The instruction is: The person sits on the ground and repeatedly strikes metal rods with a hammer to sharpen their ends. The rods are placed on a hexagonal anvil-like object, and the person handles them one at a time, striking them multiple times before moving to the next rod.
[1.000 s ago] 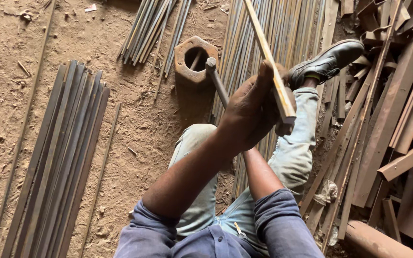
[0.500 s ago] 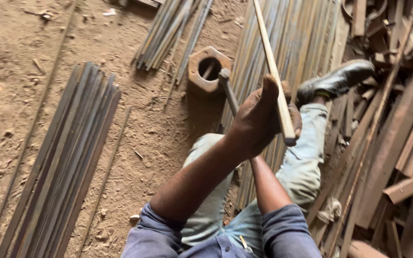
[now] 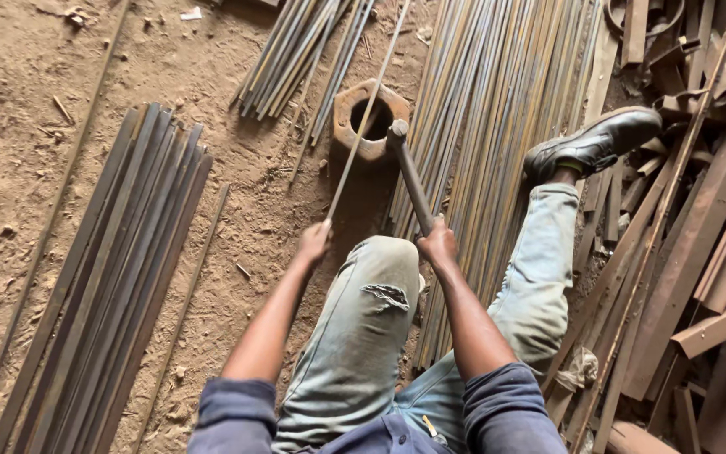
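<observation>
Seen from the head camera, the person sits on the dirt floor (image 3: 60, 168) with both legs stretched forward in pale, torn jeans, a black shoe (image 3: 591, 145) on the far foot. No packages, labels or signs can be made out; only small scraps of litter lie near the top edge.

The left hand (image 3: 314, 241) has its fingers clenched around the near end of a thin metal rod (image 3: 365, 118), which runs away from the person and passes over a rusty ring-shaped block (image 3: 368, 118) standing on the floor ahead of the knees.

The right hand (image 3: 439, 244) has its fingers clenched around the handle of a hammer (image 3: 409, 172), whose head sits just at the right rim of the block.

A flat bundle of grey bars (image 3: 111, 277) lies to the left, a wide bed of long thin rods (image 3: 497, 126) beyond the block, and rusty scrap lengths (image 3: 699, 252) are piled to the right.
</observation>
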